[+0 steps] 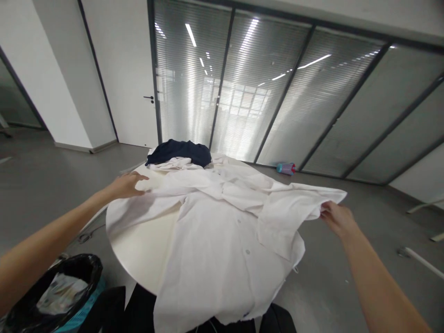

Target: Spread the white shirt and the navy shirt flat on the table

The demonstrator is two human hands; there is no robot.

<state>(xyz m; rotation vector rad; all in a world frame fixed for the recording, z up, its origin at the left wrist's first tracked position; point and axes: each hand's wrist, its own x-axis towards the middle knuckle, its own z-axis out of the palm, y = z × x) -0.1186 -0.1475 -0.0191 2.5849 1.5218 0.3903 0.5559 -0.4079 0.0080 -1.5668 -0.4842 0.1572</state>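
A white button-up shirt (pixel 215 249) lies spread over a round white table (pixel 145 245), its lower part hanging over the near edge. My right hand (pixel 338 218) pinches the end of the sleeve on the right and holds it out past the table's edge. Over the sleeve on the left is my left hand (pixel 128 185), open, thumb and fingers apart; whether it touches the cloth I cannot tell. Behind the shirt, a dark navy cloth (pixel 180 152) sits bunched on top of crumpled pale fabric (pixel 173 164).
A blue bin (pixel 83 310) with a black liner and some waste stands on the floor at the lower left. By the glass partition (pixel 243 92) lies a blue and pink basket-like object (pixel 286 168). Whitish legs of furniture (pixel 423 261) show on the right.
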